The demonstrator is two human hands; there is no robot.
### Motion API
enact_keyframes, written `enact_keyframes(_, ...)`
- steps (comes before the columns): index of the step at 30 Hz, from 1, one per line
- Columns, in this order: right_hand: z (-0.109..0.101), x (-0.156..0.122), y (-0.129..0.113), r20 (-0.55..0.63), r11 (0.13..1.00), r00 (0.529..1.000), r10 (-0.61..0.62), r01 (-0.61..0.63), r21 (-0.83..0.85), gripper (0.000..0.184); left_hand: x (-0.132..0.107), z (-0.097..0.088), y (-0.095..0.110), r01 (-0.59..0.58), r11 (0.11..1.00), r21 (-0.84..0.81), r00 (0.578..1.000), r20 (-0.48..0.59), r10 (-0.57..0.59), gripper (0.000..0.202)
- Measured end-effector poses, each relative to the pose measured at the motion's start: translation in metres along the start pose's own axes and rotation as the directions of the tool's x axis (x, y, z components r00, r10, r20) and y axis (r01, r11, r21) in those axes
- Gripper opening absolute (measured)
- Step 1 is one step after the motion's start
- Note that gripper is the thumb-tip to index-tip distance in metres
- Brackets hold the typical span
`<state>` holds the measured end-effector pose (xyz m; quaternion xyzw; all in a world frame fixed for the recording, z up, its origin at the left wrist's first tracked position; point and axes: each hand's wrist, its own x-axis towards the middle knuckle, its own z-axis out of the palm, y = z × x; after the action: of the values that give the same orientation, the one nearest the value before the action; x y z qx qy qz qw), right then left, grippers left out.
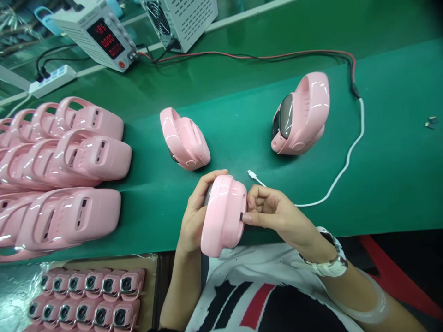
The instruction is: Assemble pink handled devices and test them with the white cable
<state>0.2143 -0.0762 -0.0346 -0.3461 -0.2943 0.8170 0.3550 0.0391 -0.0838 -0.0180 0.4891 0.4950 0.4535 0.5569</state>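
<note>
**Pink shell held edge-up over the green mat**

Nearest, at the table's front edge, the left hand (194, 216) wraps the pink shell (223, 214) from behind, its fingers curled round the far side and closed firmly on it. The right hand (273, 212) comes in from the other side, loosely curled, with a fingertip pressed to a small dark slot on the shell's edge; whether it pinches anything there I cannot tell. A watch (330, 263) sits on that wrist. The shell is raised just above the mat (380, 175), close to the person's chest.

It looks like glossy moulded plastic: probably light and stiff, but slick, and likely to show scuffs. The broad rounded flanks give the surest hold, as the left hand has it; the handle loop would serve too.

Just beyond the right hand lies the plug (252, 174) of a white cable (346, 161), apart from the shell. Below left, a box (90, 299) holds rows of small pink parts.

Further out, two more pink units rest on the mat, one (185, 138) left of centre, one (304, 115) with a dark face to the right. A stack of shells (65, 170) fills the left side.

Farthest, a power supply (100, 34) with red digits, a fan-fronted case (183, 18) and a power strip (51, 80) stand at the back.
</note>
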Motion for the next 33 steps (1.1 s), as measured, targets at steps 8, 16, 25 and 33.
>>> enact_keyframes(8,0.000,0.000,0.000,0.004,1.000,1.000,-0.004,0.004,-0.005,0.041,0.001,-0.001,-0.001,-0.010,1.000,0.000,1.000,0.016,0.010,0.034)
enact_keyframes(16,0.002,-0.001,-0.019,-0.019,0.882,0.993,-0.119,0.097,-0.461,0.035,0.003,-0.001,0.002,-0.035,0.999,0.004,0.998,0.058,0.035,0.033)
enact_keyframes(25,0.007,0.006,-0.031,0.033,0.832,0.997,-0.075,0.081,-0.549,0.029,0.003,-0.002,-0.005,-0.073,0.993,0.096,0.997,0.019,0.071,0.032)
enact_keyframes(33,-0.019,-0.029,-0.061,0.132,0.668,0.975,-0.179,0.219,-0.711,0.012,0.004,-0.016,-0.007,0.003,0.980,0.197,0.999,-0.048,0.006,0.044)
